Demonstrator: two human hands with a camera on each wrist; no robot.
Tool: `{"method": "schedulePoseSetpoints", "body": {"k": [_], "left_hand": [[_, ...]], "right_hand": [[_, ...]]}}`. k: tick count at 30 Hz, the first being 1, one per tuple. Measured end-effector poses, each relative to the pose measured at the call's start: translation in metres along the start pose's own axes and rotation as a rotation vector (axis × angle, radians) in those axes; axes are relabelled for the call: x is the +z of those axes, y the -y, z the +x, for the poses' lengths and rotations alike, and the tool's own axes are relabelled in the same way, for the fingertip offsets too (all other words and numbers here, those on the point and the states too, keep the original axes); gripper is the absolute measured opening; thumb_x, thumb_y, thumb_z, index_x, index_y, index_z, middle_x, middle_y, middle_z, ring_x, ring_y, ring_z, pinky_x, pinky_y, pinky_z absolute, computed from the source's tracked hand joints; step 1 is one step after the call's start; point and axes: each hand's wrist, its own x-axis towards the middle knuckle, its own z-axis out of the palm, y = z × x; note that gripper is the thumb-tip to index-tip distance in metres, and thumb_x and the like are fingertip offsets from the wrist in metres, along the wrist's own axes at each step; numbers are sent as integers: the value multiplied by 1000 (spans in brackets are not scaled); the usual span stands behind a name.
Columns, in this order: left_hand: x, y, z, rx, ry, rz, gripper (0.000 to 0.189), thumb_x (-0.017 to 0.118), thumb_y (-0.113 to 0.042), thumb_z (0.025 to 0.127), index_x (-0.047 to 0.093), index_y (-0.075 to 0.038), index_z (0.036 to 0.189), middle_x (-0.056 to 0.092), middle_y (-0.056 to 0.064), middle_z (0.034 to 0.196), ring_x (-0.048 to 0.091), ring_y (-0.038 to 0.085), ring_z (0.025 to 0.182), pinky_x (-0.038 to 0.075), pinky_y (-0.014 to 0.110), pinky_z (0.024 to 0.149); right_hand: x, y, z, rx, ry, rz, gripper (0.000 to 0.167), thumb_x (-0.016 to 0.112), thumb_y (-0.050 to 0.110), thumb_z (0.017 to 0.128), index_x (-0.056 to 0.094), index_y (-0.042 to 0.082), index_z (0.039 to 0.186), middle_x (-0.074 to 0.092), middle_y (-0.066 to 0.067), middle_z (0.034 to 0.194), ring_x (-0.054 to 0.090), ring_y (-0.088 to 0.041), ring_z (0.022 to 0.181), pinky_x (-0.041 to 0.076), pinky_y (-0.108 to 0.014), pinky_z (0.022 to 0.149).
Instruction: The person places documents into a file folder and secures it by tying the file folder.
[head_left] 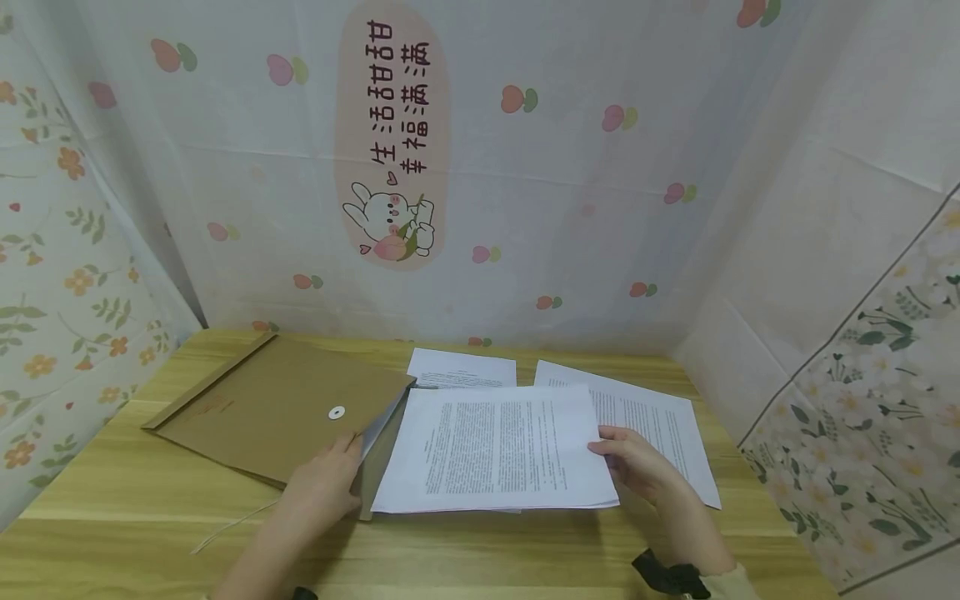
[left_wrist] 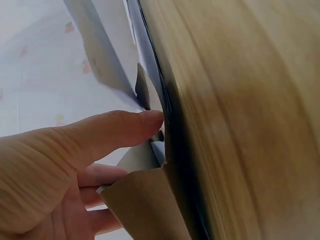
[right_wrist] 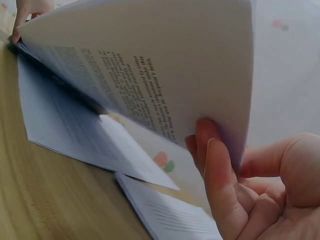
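Note:
My left hand grips the open side of a brown kraft document envelope with a white button closure. In the left wrist view the thumb presses the envelope's edge, and the other fingers lie behind a brown flap. White sheets show inside the mouth. My right hand pinches the right edge of a stack of printed papers, thumb on one face and fingers on the other. That stack is raised and tilted, its left end over the envelope's flap at the mouth.
Behind and under the held stack, more printed sheets lie on the wooden table, with another set of pages at the right. A thin string trails from the envelope. Patterned cloth hangs around the back and sides.

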Motion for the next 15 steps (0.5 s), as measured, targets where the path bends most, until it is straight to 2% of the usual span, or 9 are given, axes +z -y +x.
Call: {"method": "schedulePoseSetpoints", "body": {"k": [5,11,15], "left_hand": [[3,-1,-2,3,-27,12,82,89,-13,58,50,13,125,52,25,124,56,43,107,54,52,66],[4,-4,-2,-6,-50,5,82,86,-10,56,50,11,127,52,23,126,55,42,107,53,55,63],[3,-6,-2,-7,-41,1,83,86,-10,56,49,12,128,51,24,127,54,42,110,53,55,64]], "right_hand": [[4,-6,5,-6,-8,30,21,50,7,98,60,3,116,70,-5,99,69,-18,87,56,-31,74],[14,-11,9,4,-46,58,26,53,7,96,56,-2,119,70,-4,99,67,-16,86,56,-29,72],[25,-14,12,13,-87,59,28,54,7,95,54,-5,121,69,-4,98,66,-15,86,55,-28,71]]}}
